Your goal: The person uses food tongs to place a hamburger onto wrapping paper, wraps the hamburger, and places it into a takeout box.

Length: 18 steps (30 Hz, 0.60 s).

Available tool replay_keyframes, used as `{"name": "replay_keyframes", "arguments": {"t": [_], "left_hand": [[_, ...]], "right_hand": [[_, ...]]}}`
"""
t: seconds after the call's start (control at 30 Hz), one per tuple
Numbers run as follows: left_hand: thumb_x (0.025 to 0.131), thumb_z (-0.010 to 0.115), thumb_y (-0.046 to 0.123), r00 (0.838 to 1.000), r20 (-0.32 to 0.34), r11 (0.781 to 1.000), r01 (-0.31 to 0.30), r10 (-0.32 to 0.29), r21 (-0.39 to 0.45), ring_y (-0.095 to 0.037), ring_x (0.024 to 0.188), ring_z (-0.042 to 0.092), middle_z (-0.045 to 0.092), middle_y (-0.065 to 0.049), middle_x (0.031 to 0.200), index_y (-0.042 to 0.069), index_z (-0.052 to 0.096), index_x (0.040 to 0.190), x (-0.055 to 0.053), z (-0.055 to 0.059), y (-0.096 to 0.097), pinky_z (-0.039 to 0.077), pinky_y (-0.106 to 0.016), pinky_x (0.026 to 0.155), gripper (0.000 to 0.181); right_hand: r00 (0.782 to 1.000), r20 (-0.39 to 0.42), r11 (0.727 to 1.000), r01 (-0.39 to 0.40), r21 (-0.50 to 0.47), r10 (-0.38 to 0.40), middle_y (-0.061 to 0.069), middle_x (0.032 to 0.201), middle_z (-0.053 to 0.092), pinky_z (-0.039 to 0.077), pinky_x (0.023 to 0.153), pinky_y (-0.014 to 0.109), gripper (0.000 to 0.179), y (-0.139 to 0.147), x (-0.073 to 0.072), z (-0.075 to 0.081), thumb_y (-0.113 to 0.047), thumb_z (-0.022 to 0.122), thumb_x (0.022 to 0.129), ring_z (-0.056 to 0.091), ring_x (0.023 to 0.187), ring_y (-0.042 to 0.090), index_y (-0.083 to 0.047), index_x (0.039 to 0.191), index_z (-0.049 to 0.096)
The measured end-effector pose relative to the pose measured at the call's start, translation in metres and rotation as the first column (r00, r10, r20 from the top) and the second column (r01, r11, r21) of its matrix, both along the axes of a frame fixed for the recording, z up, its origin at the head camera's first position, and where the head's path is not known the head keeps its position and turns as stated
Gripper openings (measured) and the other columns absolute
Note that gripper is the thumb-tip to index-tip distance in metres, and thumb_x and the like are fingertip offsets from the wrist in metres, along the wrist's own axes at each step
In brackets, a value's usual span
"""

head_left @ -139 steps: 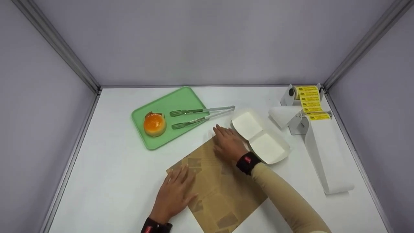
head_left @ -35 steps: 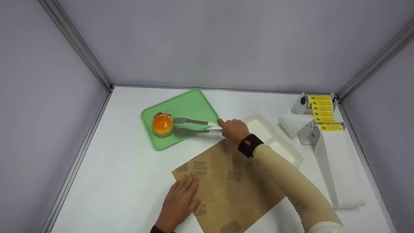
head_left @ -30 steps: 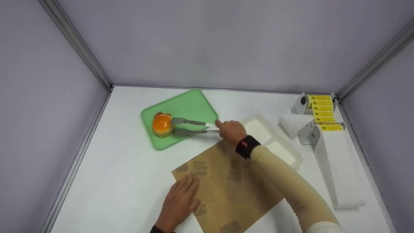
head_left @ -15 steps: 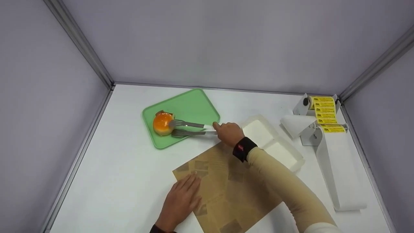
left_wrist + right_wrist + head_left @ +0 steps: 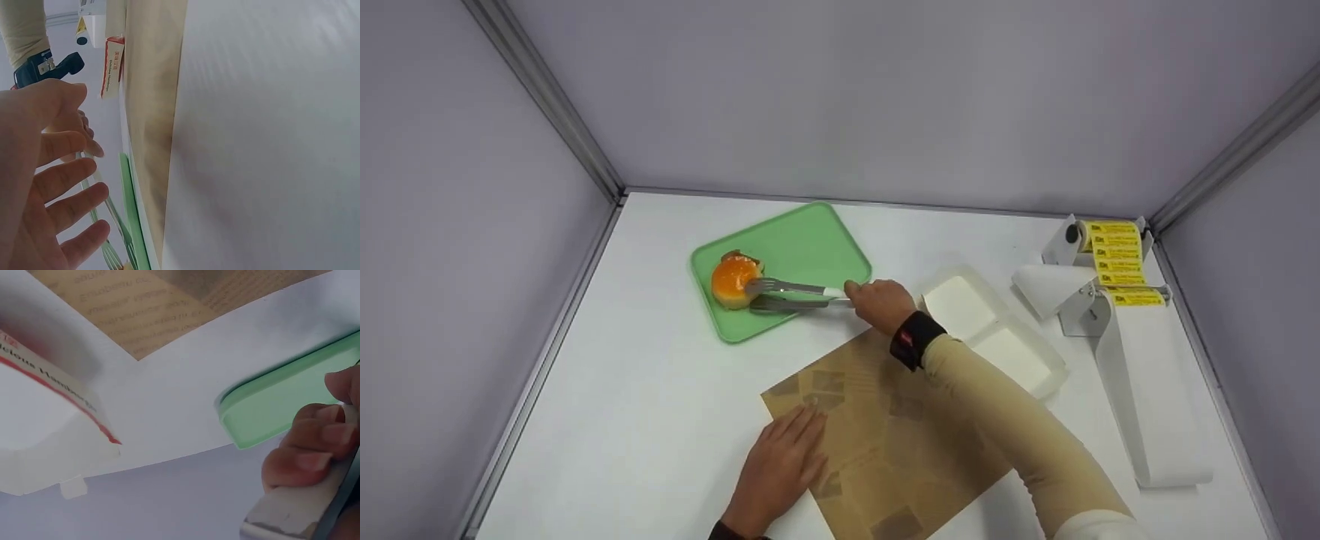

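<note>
"White desk [image 5: 607,360], grey walls [image 5: 840,97]; where's the burger [image 5: 731,279]?"
"On the tray [image 5: 810,240], by the tongs [image 5: 802,288], gripped in the right hand [image 5: 883,304]; left hand [image 5: 780,466] lies loose over paper [image 5: 877,450]."
"Handling?"
"Probably soft, light; pinch its sides gently."

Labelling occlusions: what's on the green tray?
A burger sits on the green tray; the tongs, held by the right hand, reach over it, one tip overlapping the burger. Hidden: tray surface beneath the burger, and the patch of burger behind that tip.
</note>
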State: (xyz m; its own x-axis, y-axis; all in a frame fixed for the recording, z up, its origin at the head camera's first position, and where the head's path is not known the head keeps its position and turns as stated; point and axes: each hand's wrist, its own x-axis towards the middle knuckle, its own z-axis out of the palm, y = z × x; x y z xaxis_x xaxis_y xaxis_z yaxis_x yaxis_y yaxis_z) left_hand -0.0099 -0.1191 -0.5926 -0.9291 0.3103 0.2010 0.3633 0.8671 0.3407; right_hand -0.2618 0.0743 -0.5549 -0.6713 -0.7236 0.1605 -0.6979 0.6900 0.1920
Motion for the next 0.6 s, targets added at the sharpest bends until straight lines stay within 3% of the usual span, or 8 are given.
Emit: {"name": "replay_keyframes", "arguments": {"t": [0.23, 0.4, 0.6], "left_hand": [[0.095, 0.070, 0.035, 0.999, 0.044, 1.000, -0.007, 0.008, -0.010, -0.024, 0.140, 0.052, 0.057, -0.005, 0.149, 0.014, 0.057, 0.144, 0.002, -0.001, -0.001, 0.046, -0.045, 0.112, 0.056], [0.095, 0.069, 0.037, 0.999, 0.040, 1.000, -0.008, 0.009, -0.014, -0.023, 0.138, 0.053, 0.058, -0.004, 0.148, 0.014, 0.057, 0.144, 0.002, -0.001, -0.001, 0.046, -0.045, 0.112, 0.055], [0.094, 0.071, 0.036, 1.000, 0.011, 1.000, -0.014, 0.014, -0.010, -0.024, 0.136, 0.055, 0.060, -0.005, 0.146, 0.013, 0.058, 0.143, 0.002, -0.003, -0.004, 0.048, -0.045, 0.109, 0.056]], "right_hand": [[0.999, -0.044, 0.999, -0.012, 0.050, 0.014, 0.005, 0.073, 0.070, 0.056, 0.049, 0.035, 0.035, 0.004, 0.002, -0.009, -0.039, 0.060, 0.100, 0.065, 0.056, 0.018, -0.005, 0.101, 0.063], [0.999, -0.038, 0.998, -0.017, 0.058, 0.019, 0.006, 0.073, 0.070, 0.056, 0.048, 0.035, 0.037, 0.008, 0.000, -0.012, -0.039, 0.054, 0.103, 0.065, 0.056, 0.018, -0.004, 0.100, 0.064], [0.998, -0.054, 0.997, -0.031, 0.070, 0.035, 0.006, 0.072, 0.070, 0.053, 0.045, 0.033, 0.030, 0.013, 0.001, -0.009, -0.033, 0.057, 0.104, 0.060, 0.053, 0.015, -0.004, 0.100, 0.064]]}}
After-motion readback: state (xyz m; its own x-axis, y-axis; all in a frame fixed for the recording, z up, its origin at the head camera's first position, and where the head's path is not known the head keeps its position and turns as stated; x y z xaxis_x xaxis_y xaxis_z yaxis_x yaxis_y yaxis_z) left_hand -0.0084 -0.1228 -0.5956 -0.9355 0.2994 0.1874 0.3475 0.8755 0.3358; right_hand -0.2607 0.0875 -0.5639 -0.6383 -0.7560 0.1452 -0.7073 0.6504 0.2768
